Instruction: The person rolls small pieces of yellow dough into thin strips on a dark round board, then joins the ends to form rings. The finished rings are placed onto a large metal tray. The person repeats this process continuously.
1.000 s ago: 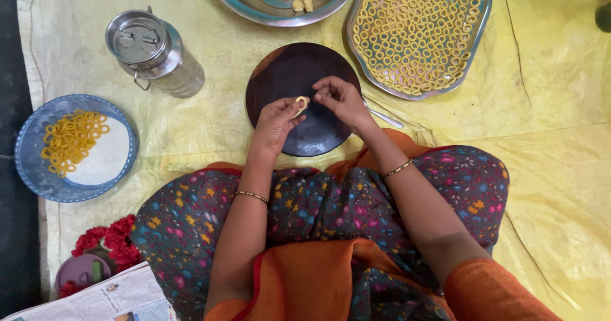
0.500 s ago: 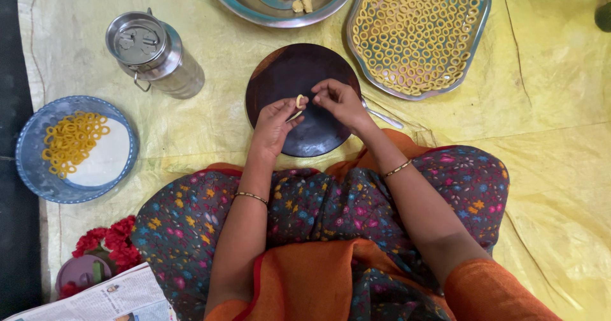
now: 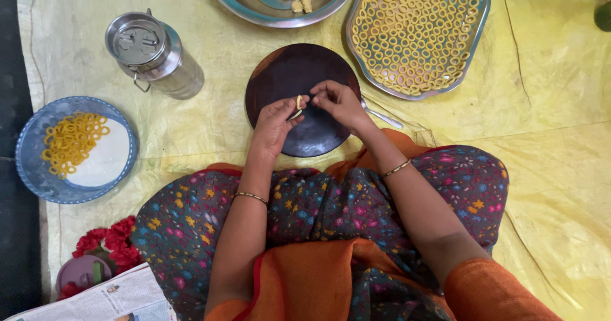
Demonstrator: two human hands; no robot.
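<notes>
Over a dark round board [image 3: 286,72], my left hand [image 3: 275,120] and my right hand [image 3: 337,101] meet fingertip to fingertip. Between them they pinch a small yellow dough strip [image 3: 298,103], bent into a ring shape. The board lies on a yellow sheet just in front of my knees. My right hand's fingers curl over the strip's right side. The left thumb and forefinger hold its left side.
A steel tray [image 3: 482,15] of several dough rings lies at the back right. A steel bowl [image 3: 242,2] with dough lumps sits behind the board. A lidded steel can [image 3: 153,53] stands left; a blue plate [image 3: 28,149] of rings lies far left. Newspaper [image 3: 108,299] and red flowers [image 3: 108,244] at bottom left.
Both hands have lifted slightly and the dough strip has turned more upright between the fingertips. Nothing else has moved.
</notes>
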